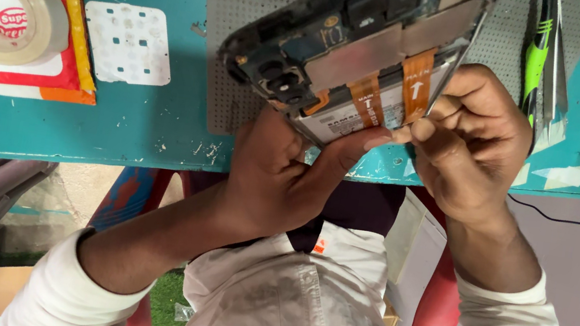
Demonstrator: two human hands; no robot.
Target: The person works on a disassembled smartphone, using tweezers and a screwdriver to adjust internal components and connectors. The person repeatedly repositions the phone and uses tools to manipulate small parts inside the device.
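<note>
Mid-repair: left hand (pixel 280 177) clamped on opened phone (pixel 354 49) above bench (pixel 133 123); right hand (pixel 468 141) pinching metal tweezers (pixel 449 76) near orange flex cables (pixel 415 82). Next calls for fine, steady tip control.

Both forearms rose from rolled white sleeves. The left hand (pixel 280 177) was cupped, thumb stretched rightward to meet the right hand (pixel 468 141), whose fingers were curled tightly inward, wrist bent, thumb and forefinger pinched.
</note>
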